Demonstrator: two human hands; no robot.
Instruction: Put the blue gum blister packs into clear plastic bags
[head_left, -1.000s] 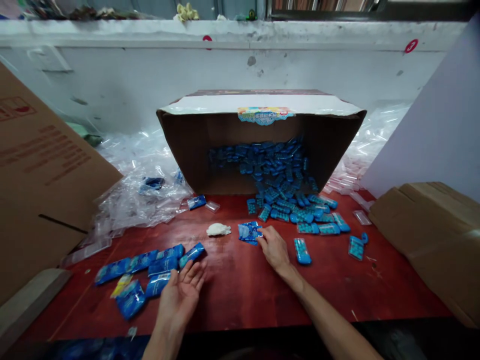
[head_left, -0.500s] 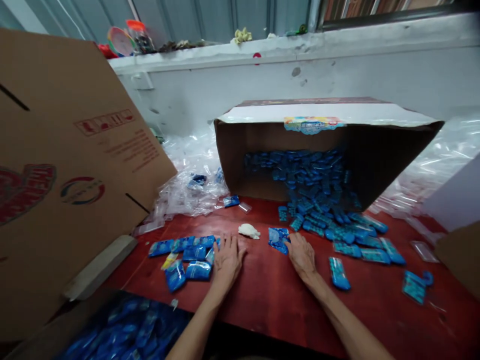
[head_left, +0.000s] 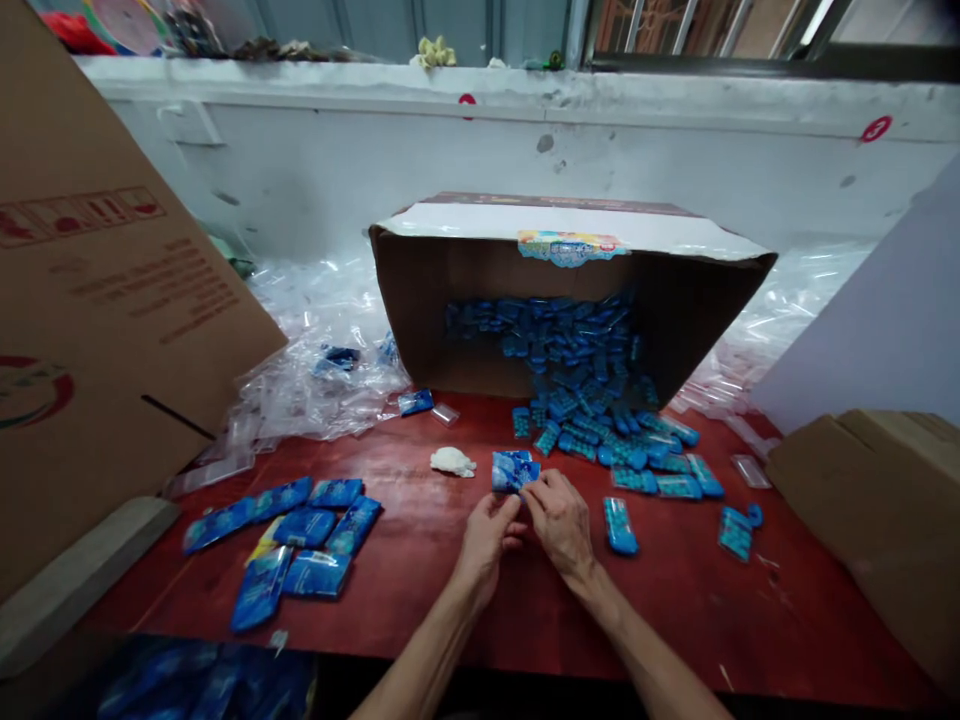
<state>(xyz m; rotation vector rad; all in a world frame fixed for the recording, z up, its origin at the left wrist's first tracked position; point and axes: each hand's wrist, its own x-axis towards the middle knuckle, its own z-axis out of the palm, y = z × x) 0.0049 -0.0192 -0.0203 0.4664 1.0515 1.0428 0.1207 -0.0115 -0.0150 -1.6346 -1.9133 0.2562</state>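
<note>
A small blue packet [head_left: 513, 468] lies at the middle of the red table, with both hands at its near edge. My right hand [head_left: 559, 518] pinches the packet's lower right edge. Thumb and index finger of my left hand [head_left: 491, 540] are pressed together at the packet's lower edge. To the left, several blue packets [head_left: 307, 526] lie in a loose group. Beyond the hands, small clear cases with blue contents [head_left: 577, 400] spill from a cardboard box [head_left: 465, 370] lying on its side. One such case [head_left: 619, 526] lies right of my right hand.
A crumpled white item [head_left: 453, 461] lies beyond my left hand. Large cardboard [head_left: 112, 290] stands at the left, a brown box [head_left: 870, 510] at the right. Clear plastic [head_left: 315, 380] is heaped by the wall. Blue packets [head_left: 210, 680] fill a container below the table's front edge.
My left hand has left the packet group and come over to the middle packet, its fingers now closed. My right hand grips the packet's near edge. The view has shifted right.
</note>
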